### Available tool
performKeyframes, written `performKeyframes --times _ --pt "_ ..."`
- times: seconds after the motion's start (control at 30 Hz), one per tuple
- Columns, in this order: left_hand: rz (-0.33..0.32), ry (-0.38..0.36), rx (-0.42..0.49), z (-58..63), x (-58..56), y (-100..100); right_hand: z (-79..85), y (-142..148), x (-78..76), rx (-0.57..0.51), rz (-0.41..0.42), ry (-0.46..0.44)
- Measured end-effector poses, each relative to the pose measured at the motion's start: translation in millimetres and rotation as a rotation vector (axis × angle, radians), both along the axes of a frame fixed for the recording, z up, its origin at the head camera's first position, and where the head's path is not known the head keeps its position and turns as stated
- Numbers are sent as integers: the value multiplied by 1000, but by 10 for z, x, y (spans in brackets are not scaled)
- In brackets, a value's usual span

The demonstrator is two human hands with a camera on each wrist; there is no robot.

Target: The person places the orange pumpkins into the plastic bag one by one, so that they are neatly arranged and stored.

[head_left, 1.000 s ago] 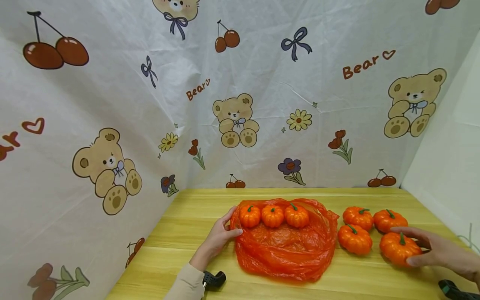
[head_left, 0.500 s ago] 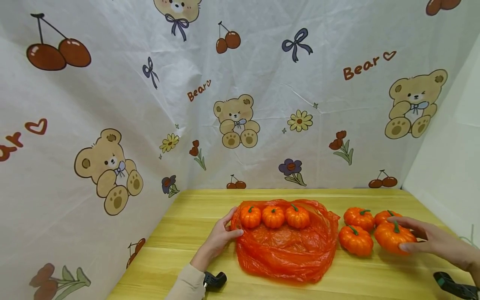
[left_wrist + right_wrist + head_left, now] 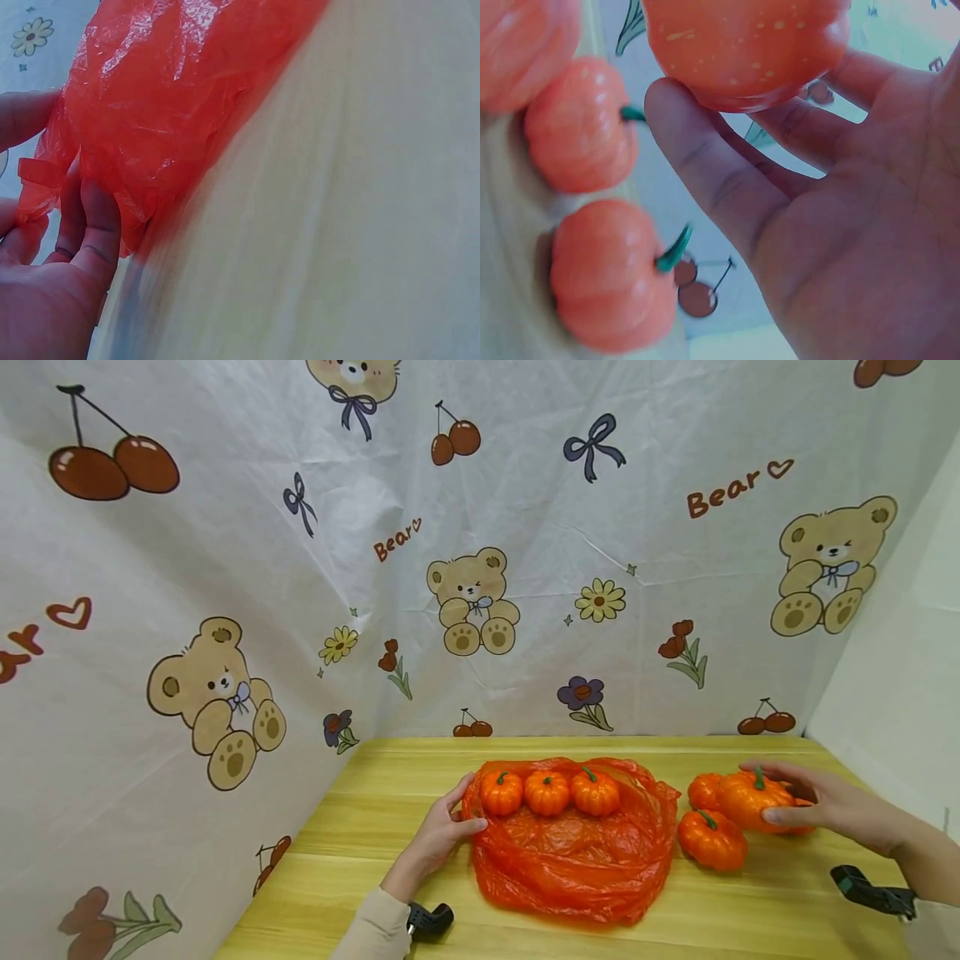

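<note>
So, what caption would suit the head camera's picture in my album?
Left hand holds a red bag with three pumpkins; right hand holds another pumpkin above the table.

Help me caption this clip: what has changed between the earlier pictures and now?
The right hand has lifted its pumpkin and carried it leftward and farther from the person; it now partly hides two loose pumpkins in the head view. Nothing was let go. The left hand still holds the bag; the three pumpkins in it and the loose ones stayed put.

Loose pumpkin blocking right of red bag, passable tabletop in front
</note>
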State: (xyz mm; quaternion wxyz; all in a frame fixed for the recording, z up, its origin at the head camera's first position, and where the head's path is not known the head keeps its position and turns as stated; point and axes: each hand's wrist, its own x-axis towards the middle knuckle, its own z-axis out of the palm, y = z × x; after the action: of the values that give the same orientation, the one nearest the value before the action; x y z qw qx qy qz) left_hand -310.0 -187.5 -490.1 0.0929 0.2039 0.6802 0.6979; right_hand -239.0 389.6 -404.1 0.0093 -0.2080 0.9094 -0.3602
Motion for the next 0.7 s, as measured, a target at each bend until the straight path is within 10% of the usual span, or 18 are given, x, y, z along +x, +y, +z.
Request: performKeyframes --times 0.4,0.7 --pt "0 3 -15 -9 5 -3 324 -490 -90 22 58 47" --pt "1 1 -10 8 0 -3 464 -801 -225 -49 133 -79"
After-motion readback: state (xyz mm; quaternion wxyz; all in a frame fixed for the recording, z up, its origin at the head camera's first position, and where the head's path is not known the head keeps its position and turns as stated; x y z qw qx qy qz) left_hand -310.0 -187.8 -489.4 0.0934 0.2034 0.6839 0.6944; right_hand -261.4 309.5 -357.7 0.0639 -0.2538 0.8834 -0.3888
